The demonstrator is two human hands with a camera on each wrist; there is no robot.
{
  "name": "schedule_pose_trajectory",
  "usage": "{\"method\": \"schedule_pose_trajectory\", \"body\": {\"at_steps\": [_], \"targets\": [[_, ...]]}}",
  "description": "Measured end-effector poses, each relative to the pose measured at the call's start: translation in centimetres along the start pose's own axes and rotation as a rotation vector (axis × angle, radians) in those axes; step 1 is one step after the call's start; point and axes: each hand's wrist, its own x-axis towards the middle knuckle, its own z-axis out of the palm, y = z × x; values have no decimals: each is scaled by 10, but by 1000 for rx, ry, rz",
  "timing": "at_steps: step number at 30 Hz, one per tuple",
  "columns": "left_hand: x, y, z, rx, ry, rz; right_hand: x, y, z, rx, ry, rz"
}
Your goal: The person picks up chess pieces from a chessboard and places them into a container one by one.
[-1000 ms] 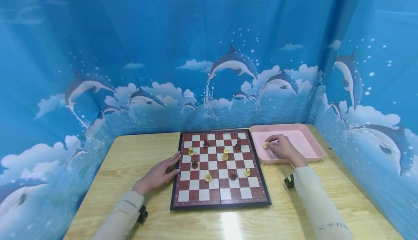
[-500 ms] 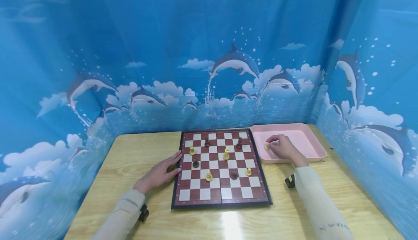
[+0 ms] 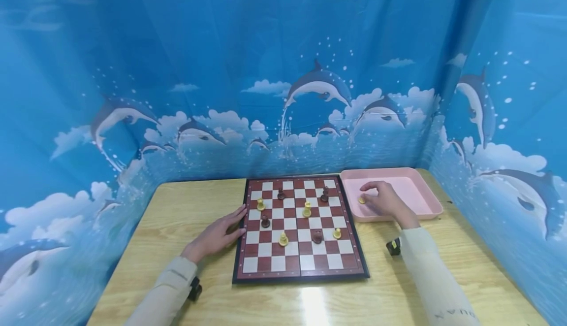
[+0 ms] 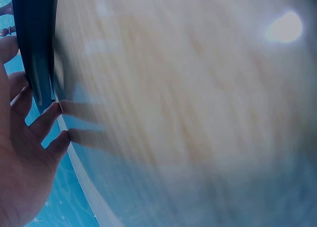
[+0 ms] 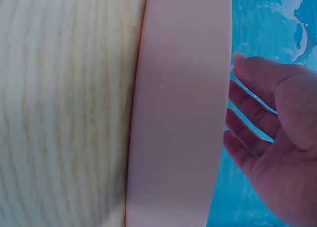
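My left hand (image 3: 215, 236) lies flat beside the red-and-white chessboard (image 3: 277, 265), its fingertips at the board's left edge. In the left wrist view, those fingers touch the dark side of the board (image 4: 33, 43). Over the pink tray (image 3: 414, 193), my right hand (image 3: 384, 201) has thumb and index finger parted just above a small pale yellow chess piece (image 3: 362, 200) on the tray floor. The right wrist view shows the loosely bent fingers of that hand (image 5: 270, 123) behind the tray wall (image 5: 178, 113), which hides the piece.
Several yellow and dark brown chess pieces stand spread over the board, among them a tall yellow one (image 3: 306, 210) and a dark one (image 3: 317, 236). The tray adjoins the board's right side on the wooden table (image 3: 195, 203). A blue dolphin curtain (image 3: 212, 70) hangs behind.
My right thumb and index finger have parted from the yellow chess piece, which now sits on the tray floor. The left hand stays at the board's edge. The head view shifted slightly.
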Motion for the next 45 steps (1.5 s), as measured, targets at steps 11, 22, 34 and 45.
{"method": "schedule_pose_trajectory", "body": {"at_steps": [11, 22, 34, 45], "targets": [[0, 0, 1, 13, 4, 2, -5, -10, 1, -19, 33, -60], [-1, -1, 1, 1, 3, 6, -8, -26, 5, -13, 39, -132], [0, 0, 1, -8, -2, -7, 0, -46, 17, 29, 21, -228], [0, 0, 0, -2, -4, -27, 11, -56, 30, 62, -18, -236]]}}
